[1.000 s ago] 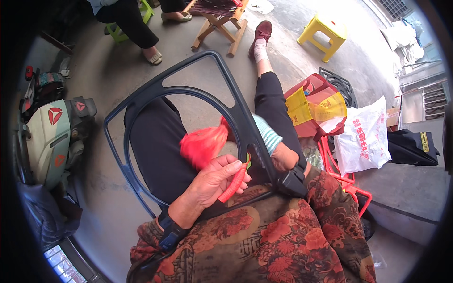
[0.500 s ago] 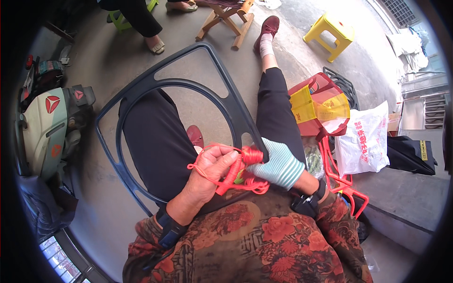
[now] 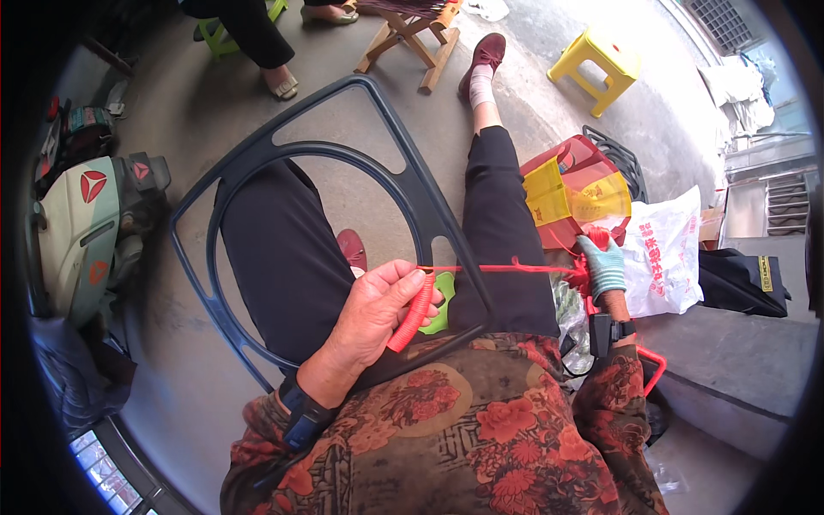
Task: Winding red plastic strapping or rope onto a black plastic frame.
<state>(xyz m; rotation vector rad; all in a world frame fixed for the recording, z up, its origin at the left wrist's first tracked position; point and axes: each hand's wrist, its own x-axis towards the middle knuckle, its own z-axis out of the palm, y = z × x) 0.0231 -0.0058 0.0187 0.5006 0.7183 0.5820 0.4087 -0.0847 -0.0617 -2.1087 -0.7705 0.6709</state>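
Note:
A dark frame [image 3: 412,172] with a round inner ring lies over my lap, tilted across my legs. Red cord is wound tightly round a curved stretch in front of me, in line with the ring; my left hand [image 3: 369,309] pinches this cord-wrapped section [image 3: 410,322] between thumb and fingers. From its upper end a strand of red cord [image 3: 498,269] runs taut to the right, with a small kink along it. My right hand [image 3: 606,268], in a striped glove, is closed on the bunched red cord [image 3: 578,273] out beside my right knee.
At my right are a red and yellow bag [image 3: 566,193], a white plastic bag [image 3: 665,249], a black bag [image 3: 742,279] and a low ledge [image 3: 730,365]. A yellow stool [image 3: 596,64] and a wooden folding stool [image 3: 412,47] stand ahead. A scooter [image 3: 90,215] is at left; another person's legs [image 3: 257,39] are ahead.
My right hand has moved right, away from the frame, carrying the cord bunch and drawing the strand straight. My left hand stays at the wrapped section.

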